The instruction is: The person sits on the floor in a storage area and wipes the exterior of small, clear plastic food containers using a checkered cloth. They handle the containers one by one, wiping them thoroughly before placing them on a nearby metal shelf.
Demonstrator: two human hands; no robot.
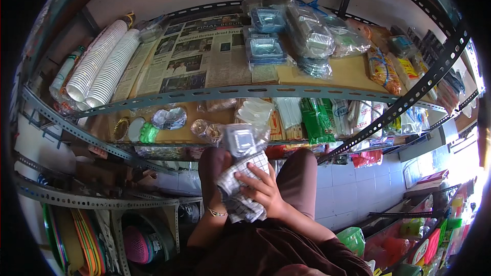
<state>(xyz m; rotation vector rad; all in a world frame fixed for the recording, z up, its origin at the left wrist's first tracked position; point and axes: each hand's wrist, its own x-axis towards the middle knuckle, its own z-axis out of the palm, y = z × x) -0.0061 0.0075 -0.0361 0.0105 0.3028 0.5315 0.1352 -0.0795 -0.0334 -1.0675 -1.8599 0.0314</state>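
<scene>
Between my hands, above my lap, is a plastic-wrapped pack of clear plastic food containers (pixel 242 142). A white cloth with a dark grid pattern (pixel 242 184) covers its lower part and hangs towards me. My right hand (pixel 264 191) has its fingers spread over the cloth from the right, pressing it against the pack. On the other side, my left hand (pixel 225 165) grips the pack; the cloth hides much of that hand. A bracelet circles the left wrist.
A metal shelf (pixel 230 91) lined with newspaper (pixel 184 53) stands before me. It carries stacked paper cups (pixel 111 69) and packs of plastic containers (pixel 266 48). Plastic spoons (pixel 255 111) and green packets (pixel 316 120) lie on the tier below. A slanting metal upright (pixel 399 103) stands at right.
</scene>
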